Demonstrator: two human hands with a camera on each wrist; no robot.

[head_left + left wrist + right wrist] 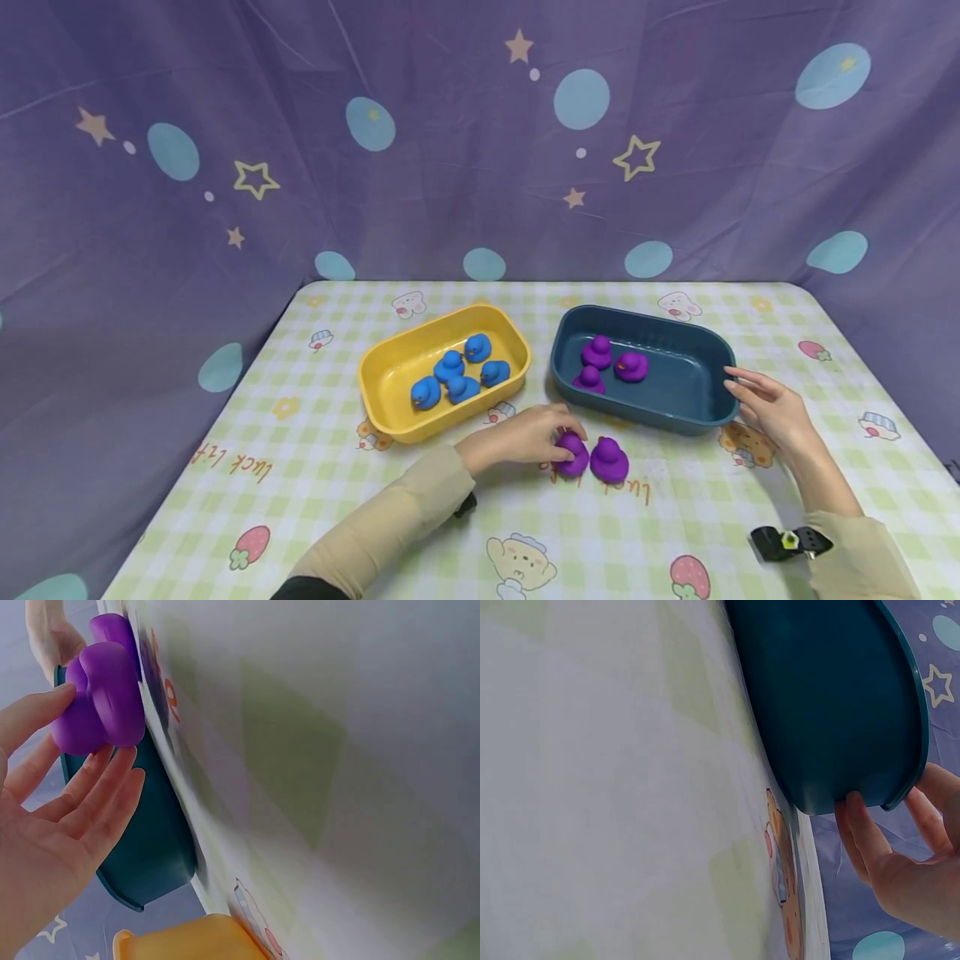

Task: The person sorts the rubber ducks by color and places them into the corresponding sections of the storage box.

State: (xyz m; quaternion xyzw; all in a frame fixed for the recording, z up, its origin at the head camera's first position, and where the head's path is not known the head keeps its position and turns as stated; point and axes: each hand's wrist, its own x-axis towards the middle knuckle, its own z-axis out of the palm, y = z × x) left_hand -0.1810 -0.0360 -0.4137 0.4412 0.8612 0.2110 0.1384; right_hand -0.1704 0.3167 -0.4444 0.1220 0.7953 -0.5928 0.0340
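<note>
Near the middle of the table, my left hand (528,435) pinches a purple rubber duck (572,455) between thumb and fingers. The left wrist view shows the thumb (52,705) on one side of the duck (105,697) and fingertips under it. Just right of it sits a second purple duck (610,461). My right hand (776,412) touches the right end of a dark teal basin (645,410) with fairly straight fingers, at its rim and outer wall in the right wrist view. Three purple ducks (632,367) lie in the basin's left half.
A yellow basin (397,429) stands left of the teal one and holds several blue ducks (462,388). Both rest on a checked tablecloth (315,500) with printed pictures. Behind the table hangs a purple curtain (450,200) with stars.
</note>
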